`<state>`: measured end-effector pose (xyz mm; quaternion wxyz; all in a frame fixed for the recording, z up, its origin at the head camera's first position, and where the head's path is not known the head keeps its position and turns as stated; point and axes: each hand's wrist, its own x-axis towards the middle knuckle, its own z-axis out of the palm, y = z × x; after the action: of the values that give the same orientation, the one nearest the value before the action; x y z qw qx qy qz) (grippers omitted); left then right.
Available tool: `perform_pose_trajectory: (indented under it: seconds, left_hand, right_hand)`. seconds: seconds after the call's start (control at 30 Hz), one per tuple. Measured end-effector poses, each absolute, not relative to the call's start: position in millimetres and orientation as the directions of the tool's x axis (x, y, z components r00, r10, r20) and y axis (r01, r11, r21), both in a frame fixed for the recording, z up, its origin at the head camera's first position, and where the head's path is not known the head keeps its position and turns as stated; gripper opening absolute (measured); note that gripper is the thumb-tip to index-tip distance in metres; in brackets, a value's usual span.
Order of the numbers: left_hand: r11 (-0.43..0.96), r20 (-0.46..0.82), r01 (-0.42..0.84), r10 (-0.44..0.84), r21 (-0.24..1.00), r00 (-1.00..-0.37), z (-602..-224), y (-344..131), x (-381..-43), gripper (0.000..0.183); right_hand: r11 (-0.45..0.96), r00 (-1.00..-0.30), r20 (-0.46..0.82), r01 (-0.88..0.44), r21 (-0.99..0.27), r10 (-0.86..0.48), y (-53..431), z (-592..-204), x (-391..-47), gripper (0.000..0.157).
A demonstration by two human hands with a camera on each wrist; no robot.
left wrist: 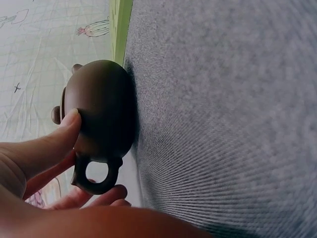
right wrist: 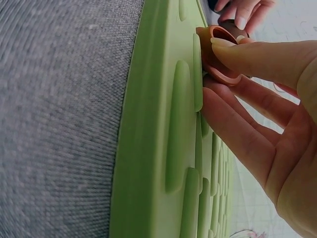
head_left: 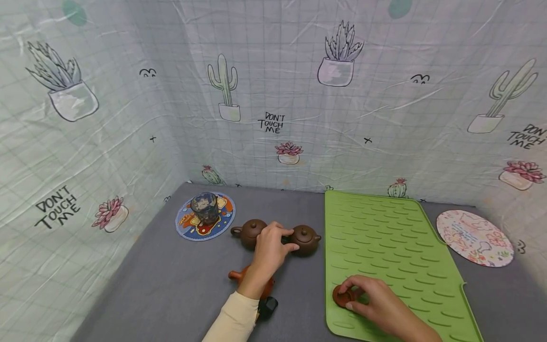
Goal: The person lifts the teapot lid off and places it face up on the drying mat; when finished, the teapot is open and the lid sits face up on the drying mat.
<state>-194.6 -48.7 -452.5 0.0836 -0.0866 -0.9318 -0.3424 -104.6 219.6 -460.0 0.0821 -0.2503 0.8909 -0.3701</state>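
Note:
My left hand point(head_left: 270, 247) grips a dark brown teapot point(head_left: 305, 240) by its body, the thumb on one side near the lid. The pot's handle point(left wrist: 97, 176) points back toward the palm, and the pot stands upright on the grey cloth. Another dark brown teapot point(head_left: 252, 233) sits just left of that hand. Under the left forearm, an orange clay teapot point(head_left: 239, 277) is partly hidden. My right hand point(head_left: 376, 299) pinches a small reddish clay lid point(head_left: 340, 297) between thumb and fingers, hollow side up, at the green mat's near left corner.
The ridged green mat point(head_left: 384, 237) covers the right part of the table. A patterned glass point(head_left: 205, 209) stands on a round blue coaster point(head_left: 183, 228) at the back left. To the right of the mat lies a pink floral coaster point(head_left: 474, 237). Printed curtains point(head_left: 273, 85) enclose the table.

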Motion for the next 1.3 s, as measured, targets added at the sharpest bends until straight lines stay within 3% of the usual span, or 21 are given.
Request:
perform_pose_trajectory:
  seconds: [0.8,1.3]
  left_hand:
    - [0.738,0.229,0.226,0.099,0.636,-0.968,-453.2,-51.0,-195.4,0.037]
    - [0.714,0.210,0.198,0.073,0.671,-0.975,-456.5,-53.3,-197.8,0.035]
  right_hand:
    - [0.618,-0.852,-0.044,-0.342,-0.708,-0.521,219.5,-453.1,-107.0,0.021]
    - [0.612,-0.844,0.040,-0.420,-0.670,-0.535,219.3,-454.0,-107.4,0.027]
